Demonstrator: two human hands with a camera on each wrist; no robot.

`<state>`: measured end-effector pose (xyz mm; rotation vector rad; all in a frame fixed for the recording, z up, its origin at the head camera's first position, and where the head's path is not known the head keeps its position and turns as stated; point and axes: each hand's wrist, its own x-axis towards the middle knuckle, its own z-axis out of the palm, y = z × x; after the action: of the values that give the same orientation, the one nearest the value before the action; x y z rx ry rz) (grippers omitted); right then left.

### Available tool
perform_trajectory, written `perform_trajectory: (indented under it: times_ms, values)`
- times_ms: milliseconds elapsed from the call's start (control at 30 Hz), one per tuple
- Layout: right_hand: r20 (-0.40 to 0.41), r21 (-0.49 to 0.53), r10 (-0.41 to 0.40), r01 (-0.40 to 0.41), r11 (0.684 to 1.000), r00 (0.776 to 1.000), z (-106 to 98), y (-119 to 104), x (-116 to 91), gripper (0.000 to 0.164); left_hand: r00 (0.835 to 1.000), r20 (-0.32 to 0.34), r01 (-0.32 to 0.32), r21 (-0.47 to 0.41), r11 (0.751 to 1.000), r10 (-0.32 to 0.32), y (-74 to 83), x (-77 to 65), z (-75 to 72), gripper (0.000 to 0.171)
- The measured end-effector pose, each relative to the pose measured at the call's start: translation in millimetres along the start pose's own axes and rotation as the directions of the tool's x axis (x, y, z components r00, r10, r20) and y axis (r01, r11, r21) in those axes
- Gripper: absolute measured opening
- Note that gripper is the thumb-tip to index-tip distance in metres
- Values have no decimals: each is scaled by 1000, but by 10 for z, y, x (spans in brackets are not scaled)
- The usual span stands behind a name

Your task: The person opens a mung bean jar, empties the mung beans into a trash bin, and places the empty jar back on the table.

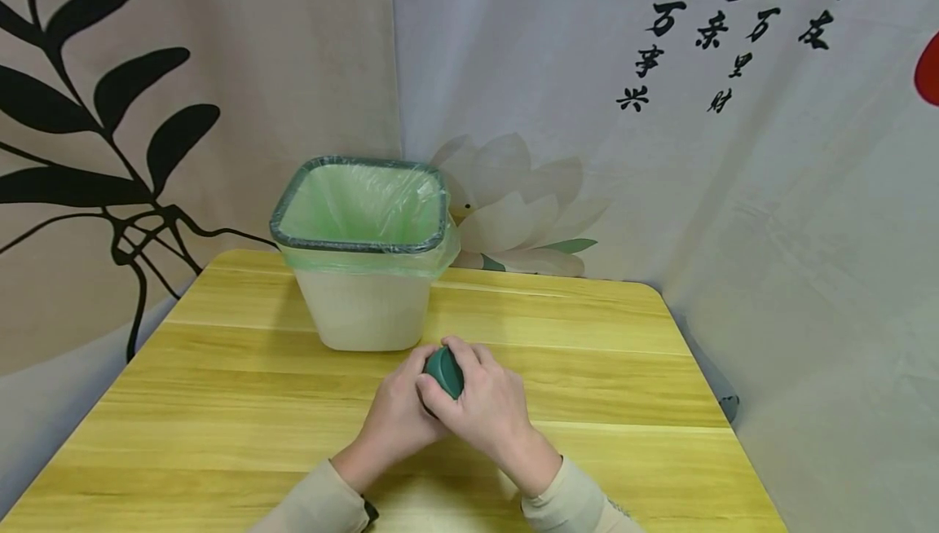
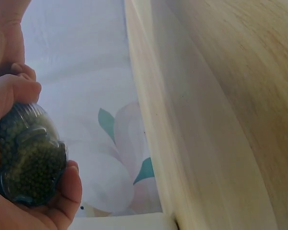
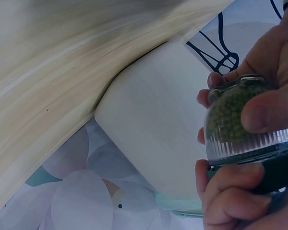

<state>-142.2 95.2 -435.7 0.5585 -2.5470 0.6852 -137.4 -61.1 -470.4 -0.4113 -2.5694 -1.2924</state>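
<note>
A small clear ribbed jar (image 3: 230,122) with a dark green lid (image 1: 446,372) is held between both hands above the table. Small round green grains, like mung beans, show through its wall in both wrist views. My left hand (image 1: 402,412) grips the clear body, its thumb (image 3: 259,115) lying along the side. Curled around the lid end are the fingers of my right hand (image 1: 490,403). In the left wrist view the jar (image 2: 33,158) lies in the left palm, with the right hand (image 2: 7,48) above it. Most of the lid is covered by fingers.
Just beyond the hands stands a whitish bin (image 1: 367,305) with a grey rim and a pale green plastic liner (image 1: 345,199). The wooden table (image 1: 623,370) has its far edge near printed cloth hangings (image 1: 734,191).
</note>
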Motion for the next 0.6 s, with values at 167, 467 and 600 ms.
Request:
perform_trajectory:
  times_ms: [167, 467, 600]
  values:
    - [-28, -33, -77, 76, 997, 997, 12, 24, -15, 52, 995, 102, 0, -92, 996, 9, -77, 23, -46, 86]
    - [-1, -48, -117, 117, 992, 993, 18, 41, -28, 54, 983, 180, -19, -150, 989, 46, -154, 38, -92, 85]
    - [7, -53, -125, 125, 991, 992, 22, 45, -24, 56, 985, 165, -22, -149, 989, 47, -152, 32, -85, 85]
